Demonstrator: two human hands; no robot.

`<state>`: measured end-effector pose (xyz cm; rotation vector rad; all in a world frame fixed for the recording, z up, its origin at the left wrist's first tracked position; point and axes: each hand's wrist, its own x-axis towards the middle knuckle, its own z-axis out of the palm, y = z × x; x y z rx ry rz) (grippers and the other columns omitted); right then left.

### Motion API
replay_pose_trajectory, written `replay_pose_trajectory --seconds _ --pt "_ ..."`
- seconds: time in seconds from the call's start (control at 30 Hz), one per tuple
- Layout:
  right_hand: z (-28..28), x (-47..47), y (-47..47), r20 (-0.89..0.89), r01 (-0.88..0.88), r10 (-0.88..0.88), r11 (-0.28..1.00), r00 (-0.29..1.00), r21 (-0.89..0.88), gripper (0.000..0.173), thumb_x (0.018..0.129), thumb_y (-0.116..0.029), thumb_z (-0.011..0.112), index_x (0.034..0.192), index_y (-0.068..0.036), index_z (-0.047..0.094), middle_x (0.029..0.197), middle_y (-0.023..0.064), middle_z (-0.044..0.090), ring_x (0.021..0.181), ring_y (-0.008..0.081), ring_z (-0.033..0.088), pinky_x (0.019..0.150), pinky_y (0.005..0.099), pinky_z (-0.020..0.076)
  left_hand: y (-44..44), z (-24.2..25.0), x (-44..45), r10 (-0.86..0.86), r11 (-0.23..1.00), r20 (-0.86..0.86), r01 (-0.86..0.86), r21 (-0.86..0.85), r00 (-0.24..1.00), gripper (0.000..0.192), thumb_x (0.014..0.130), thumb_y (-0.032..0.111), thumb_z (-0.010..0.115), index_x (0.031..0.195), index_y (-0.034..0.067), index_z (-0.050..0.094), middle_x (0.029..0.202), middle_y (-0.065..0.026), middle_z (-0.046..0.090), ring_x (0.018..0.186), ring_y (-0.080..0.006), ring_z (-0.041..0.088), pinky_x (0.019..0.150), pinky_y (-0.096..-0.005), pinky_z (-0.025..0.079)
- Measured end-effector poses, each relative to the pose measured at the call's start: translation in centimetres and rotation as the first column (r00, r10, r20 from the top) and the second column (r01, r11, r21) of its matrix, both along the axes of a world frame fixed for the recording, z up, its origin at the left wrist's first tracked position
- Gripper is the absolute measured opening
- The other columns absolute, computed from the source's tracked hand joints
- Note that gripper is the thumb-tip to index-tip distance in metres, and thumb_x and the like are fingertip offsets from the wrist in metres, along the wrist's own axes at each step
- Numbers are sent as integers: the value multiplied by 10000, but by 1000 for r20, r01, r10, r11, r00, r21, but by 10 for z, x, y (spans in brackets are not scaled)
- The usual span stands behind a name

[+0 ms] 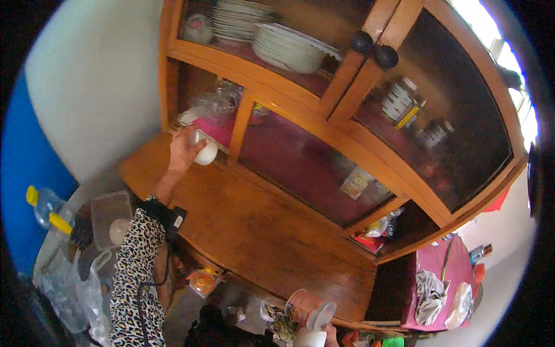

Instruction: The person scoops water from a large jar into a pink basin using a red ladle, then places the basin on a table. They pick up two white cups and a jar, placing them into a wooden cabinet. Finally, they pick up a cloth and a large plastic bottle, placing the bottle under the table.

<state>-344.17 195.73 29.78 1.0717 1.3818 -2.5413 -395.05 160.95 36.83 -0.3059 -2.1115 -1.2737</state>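
Note:
My left hand (184,147) holds a small white cup (205,152) at the left opening of a wooden cabinet (282,89). Just behind it are a pink item (215,130), white ware and clear glassware (221,99). At the bottom of the view my right hand (331,336), mostly cut off, is around a white object (310,338), perhaps a cup. Against that object is a red-and-white can with a pale lid (310,309), near the edge of the wooden counter (260,225); whether the hand also grips the can is hard to tell.
Stacked plates (238,21) and bowls (286,47) stand behind the cabinet's upper glass. Jars (399,102) are in the right section. Plastic bags (93,295), a plastic container (110,217) and a yellow-capped bottle (47,208) lie at left. A pink surface (459,269) holds a crumpled cloth (430,297).

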Motion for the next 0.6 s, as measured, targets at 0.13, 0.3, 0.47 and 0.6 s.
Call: replay_pose_trajectory --seconds 0.13,0.3,0.47,0.6 --pt "0 -3 -3 26 51 -51 999 998 -5 808 664 -336 735 1276 3 331 1101 164 541 934 296 580 772 391 509 13 1 -33 -22 993 -2 22 -113 1000 503 678 282 722 1092 49 556 1044 -196 548 973 -367 509 826 -423 424" --pt "-7 -25 -9 67 78 -76 997 995 -29 816 660 -331 739 1278 6 326 1103 167 540 938 297 580 774 394 509 31 2 -80 -85 965 -15 78 -252 996 493 669 242 701 1086 40 534 1022 -202 554 965 -386 507 825 -429 422" --pt "-10 -45 -11 85 82 -79 996 993 -43 824 656 -326 743 1280 8 321 1105 169 539 941 297 579 775 397 510 45 -3 -121 -204 902 17 194 -386 979 496 664 186 688 1105 55 504 1094 -177 522 1032 -379 467 842 -439 412" --pt "-13 -55 -8 93 82 -77 995 993 -49 831 652 -322 746 1281 10 317 1107 171 537 944 298 579 777 399 510 50 -21 -149 -312 834 -6 271 -481 950 517 670 181 684 1139 66 500 1153 -162 504 1065 -369 447 868 -430 398"
